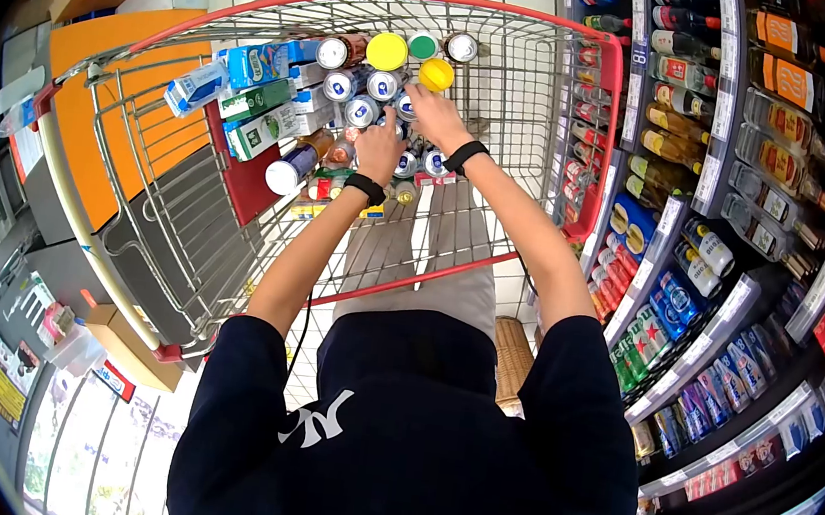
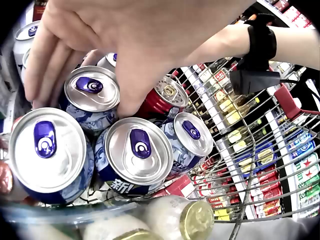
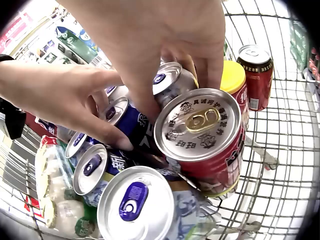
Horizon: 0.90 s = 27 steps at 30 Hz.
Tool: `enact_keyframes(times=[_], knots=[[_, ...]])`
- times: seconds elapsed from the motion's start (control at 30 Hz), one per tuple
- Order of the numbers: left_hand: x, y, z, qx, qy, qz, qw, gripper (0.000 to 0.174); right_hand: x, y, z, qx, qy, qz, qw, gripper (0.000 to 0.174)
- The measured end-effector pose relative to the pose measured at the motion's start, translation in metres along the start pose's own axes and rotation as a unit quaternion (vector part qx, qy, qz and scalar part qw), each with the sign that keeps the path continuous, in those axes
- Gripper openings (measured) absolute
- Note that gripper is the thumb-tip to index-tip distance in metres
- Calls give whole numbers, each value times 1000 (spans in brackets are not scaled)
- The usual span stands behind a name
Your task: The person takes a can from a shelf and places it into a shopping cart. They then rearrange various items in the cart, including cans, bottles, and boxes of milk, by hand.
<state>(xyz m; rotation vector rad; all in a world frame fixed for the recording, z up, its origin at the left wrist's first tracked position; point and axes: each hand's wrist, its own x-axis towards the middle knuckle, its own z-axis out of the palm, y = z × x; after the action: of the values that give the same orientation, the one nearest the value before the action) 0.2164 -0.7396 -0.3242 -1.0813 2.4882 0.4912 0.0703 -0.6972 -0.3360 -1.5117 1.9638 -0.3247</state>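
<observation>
Both hands reach down among upright drink cans in a shopping cart [image 1: 592,126]. My left hand [image 1: 380,154] has its thumb and fingers around a blue-and-white can [image 2: 92,90] with a purple tab. Just beside it, my right hand [image 1: 437,121] holds another silver-topped can [image 3: 172,82] between thumb and fingers. A red can [image 3: 200,140] with a gold tab stands against the right hand's side. More purple-tab cans [image 2: 137,150] crowd close to the left hand. Near the right hand in the head view is a yellow-lidded container [image 1: 437,74].
Milk-type cartons [image 1: 260,131] and blue packs [image 1: 255,65] fill the cart's left part. Small bottles [image 2: 175,217] lie at the near side. A dark red can [image 3: 256,77] stands apart at the far side. Shelves of bottles [image 1: 677,135] line the right, an orange panel [image 1: 96,114] the left.
</observation>
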Motion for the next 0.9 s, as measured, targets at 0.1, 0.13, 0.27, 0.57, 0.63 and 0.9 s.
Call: enact_keyframes(times=[0.1,0.13,0.27,0.57,0.63,0.9], knots=[[-4,-5,-1,14,-8,20,1000,78,-6,4,-5,97,10,31,995,68],[-6,-7,0,22,-6,30,999,75,-7,8,-9,142,11,30,989,66],[-9,-12,-2,25,48,57,997,56,-15,19,-32,156,-51,97,982,63],[-14,1,-20,-44,99,76,991,19,-41,11,0,121,-49,151,980,68],[-22,3,-27,-66,54,87,993,23,-37,7,2,69,-59,165,982,59],[-50,-10,-29,-169,-46,140,974,39,-44,-2,16,73,-15,174,982,65]])
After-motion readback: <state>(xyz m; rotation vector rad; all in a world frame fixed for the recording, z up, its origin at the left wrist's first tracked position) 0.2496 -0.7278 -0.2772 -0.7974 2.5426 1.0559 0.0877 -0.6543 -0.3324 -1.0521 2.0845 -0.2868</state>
